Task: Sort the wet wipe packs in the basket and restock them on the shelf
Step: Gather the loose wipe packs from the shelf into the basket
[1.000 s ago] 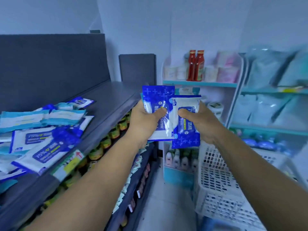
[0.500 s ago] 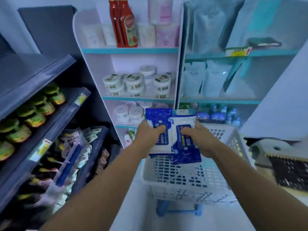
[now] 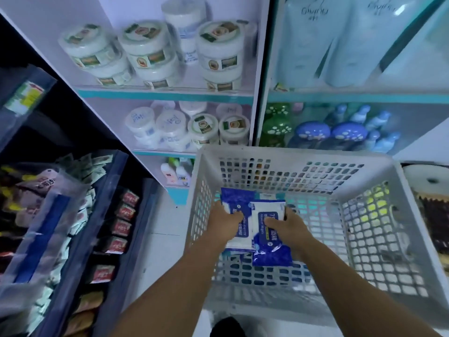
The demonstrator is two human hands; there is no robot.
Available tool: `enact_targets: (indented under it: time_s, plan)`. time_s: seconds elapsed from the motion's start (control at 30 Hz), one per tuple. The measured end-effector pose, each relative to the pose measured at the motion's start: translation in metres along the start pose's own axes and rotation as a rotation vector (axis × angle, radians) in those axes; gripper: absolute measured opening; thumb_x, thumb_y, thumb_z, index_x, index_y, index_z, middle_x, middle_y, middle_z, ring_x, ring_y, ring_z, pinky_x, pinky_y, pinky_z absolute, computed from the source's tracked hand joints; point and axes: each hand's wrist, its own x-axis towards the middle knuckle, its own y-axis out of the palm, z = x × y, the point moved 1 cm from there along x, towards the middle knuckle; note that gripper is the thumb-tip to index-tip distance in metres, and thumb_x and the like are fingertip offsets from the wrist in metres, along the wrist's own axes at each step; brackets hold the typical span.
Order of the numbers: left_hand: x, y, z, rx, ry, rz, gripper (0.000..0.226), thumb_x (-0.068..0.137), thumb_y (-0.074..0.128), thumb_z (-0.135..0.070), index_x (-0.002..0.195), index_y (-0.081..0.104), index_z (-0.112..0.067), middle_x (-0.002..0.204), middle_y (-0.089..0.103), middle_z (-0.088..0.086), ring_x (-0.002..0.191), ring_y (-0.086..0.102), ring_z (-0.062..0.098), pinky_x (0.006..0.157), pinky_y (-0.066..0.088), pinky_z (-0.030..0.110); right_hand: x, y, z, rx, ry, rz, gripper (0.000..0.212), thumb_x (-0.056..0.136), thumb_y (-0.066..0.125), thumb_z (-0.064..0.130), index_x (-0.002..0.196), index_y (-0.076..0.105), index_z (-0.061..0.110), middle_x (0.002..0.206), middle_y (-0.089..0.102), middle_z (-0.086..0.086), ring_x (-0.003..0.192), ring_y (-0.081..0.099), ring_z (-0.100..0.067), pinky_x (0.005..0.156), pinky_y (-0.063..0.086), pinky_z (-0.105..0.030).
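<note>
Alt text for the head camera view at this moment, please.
Both hands hold blue-and-white alcohol wipe packs inside a white perforated basket: the left hand grips one pack, the right hand another. Behind stand white shelves of round tubs; a dark shelf of sachets is at left.

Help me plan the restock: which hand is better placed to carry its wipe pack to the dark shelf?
Probably the left hand: it grips a wipe pack on the side nearest the dark shelf, while the right hand sits farther inside the basket.
</note>
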Motion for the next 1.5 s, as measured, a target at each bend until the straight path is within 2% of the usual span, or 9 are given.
enact_targets:
  time_s: [0.23, 0.3, 0.33, 0.43, 0.63, 0.87, 1.13, 1.3, 1.5]
  plan:
    - [0.080, 0.022, 0.036, 0.200, -0.096, 0.119, 0.050, 0.096, 0.052, -0.016, 0.139, 0.028, -0.014, 0.084, 0.047, -0.010, 0.063, 0.040, -0.001, 0.039, 0.032, 0.002, 0.083, 0.018, -0.023, -0.134, 0.058, -0.098, 0.029, 0.092, 0.063, 0.014, 0.114, 0.046, 0.010, 0.100, 0.060, -0.007, 0.077, 0.058, -0.018, 0.072, 0.047, -0.035]
    - [0.091, 0.029, 0.036, 0.257, -0.079, 0.183, 0.073, 0.096, 0.054, -0.017, 0.151, 0.007, -0.013, 0.128, 0.051, -0.002, 0.088, 0.054, 0.004, 0.059, 0.040, 0.000, 0.095, 0.018, -0.029, -0.164, 0.068, -0.105, 0.048, 0.092, 0.063, 0.020, 0.132, 0.038, 0.011, 0.115, 0.056, -0.006, 0.095, 0.058, -0.025, 0.082, 0.046, -0.034]
    - [0.093, 0.031, 0.036, 0.314, -0.064, 0.208, 0.084, 0.095, 0.056, -0.018, 0.152, -0.005, -0.014, 0.149, 0.034, 0.003, 0.113, 0.054, 0.013, 0.079, 0.045, 0.007, 0.100, 0.018, -0.032, -0.195, 0.070, -0.098, 0.065, 0.091, 0.063, 0.023, 0.144, 0.028, 0.014, 0.129, 0.050, -0.003, 0.110, 0.055, -0.029, 0.089, 0.045, -0.033]
    - [0.088, 0.033, 0.033, 0.609, -0.011, 0.253, 0.098, 0.093, 0.059, -0.026, 0.149, -0.020, -0.015, 0.160, 0.001, 0.010, 0.144, 0.020, 0.027, 0.114, 0.030, 0.037, 0.099, 0.019, -0.033, -0.267, 0.078, -0.077, 0.090, 0.091, 0.063, 0.028, 0.153, 0.000, 0.016, 0.148, 0.033, -0.004, 0.132, 0.041, -0.031, 0.093, 0.039, -0.032]
    - [0.053, 0.019, 0.018, 1.114, 0.167, 0.206, 0.080, 0.098, 0.050, -0.030, 0.152, -0.005, -0.012, 0.161, -0.004, 0.009, 0.148, -0.004, 0.026, 0.118, 0.008, 0.046, 0.054, 0.017, -0.007, -0.803, -0.127, -0.018, 0.078, 0.096, 0.052, 0.038, 0.153, 0.005, 0.014, 0.161, 0.009, -0.003, 0.146, 0.015, -0.021, 0.117, 0.021, -0.042]
    - [-0.024, -0.021, -0.028, 1.204, 0.346, 0.023, 0.066, 0.095, 0.047, -0.018, 0.151, 0.014, -0.013, 0.159, 0.011, 0.009, 0.148, 0.004, 0.025, 0.118, 0.008, 0.043, -0.038, 0.020, 0.044, -1.217, -0.426, 0.015, 0.073, 0.097, 0.044, 0.045, 0.153, 0.009, 0.015, 0.160, 0.013, -0.005, 0.147, 0.012, -0.022, 0.118, 0.015, -0.041]
    - [-0.133, -0.129, -0.078, 1.098, 0.404, -0.237, 0.062, 0.097, 0.047, -0.033, 0.150, 0.019, -0.017, 0.155, 0.023, 0.003, 0.144, 0.017, 0.020, 0.114, 0.016, 0.033, -0.145, 0.065, 0.115, -1.247, -0.751, 0.104, 0.068, 0.098, 0.042, 0.042, 0.153, 0.011, 0.016, 0.160, 0.013, -0.003, 0.146, 0.014, -0.020, 0.119, 0.015, -0.038]
    - [-0.208, -0.220, -0.091, 1.013, 0.395, -0.478, 0.059, 0.095, 0.047, -0.036, 0.148, 0.025, -0.021, 0.150, 0.032, 0.000, 0.138, 0.027, 0.020, 0.112, 0.021, 0.032, -0.219, 0.138, 0.154, -1.198, -1.029, 0.150, 0.059, 0.094, 0.049, 0.042, 0.143, 0.031, 0.014, 0.144, 0.040, -0.006, 0.134, 0.037, -0.025, 0.105, 0.033, -0.035]
    - [-0.300, -0.335, -0.081, 0.948, 0.414, -0.757, 0.060, 0.096, 0.046, -0.039, 0.149, 0.025, -0.020, 0.149, 0.034, -0.001, 0.137, 0.031, 0.019, 0.113, 0.024, 0.031, -0.321, 0.247, 0.179, -1.155, -1.276, 0.283, 0.067, 0.096, 0.050, 0.040, 0.151, 0.021, 0.016, 0.154, 0.029, -0.004, 0.140, 0.028, -0.020, 0.112, 0.025, -0.030]
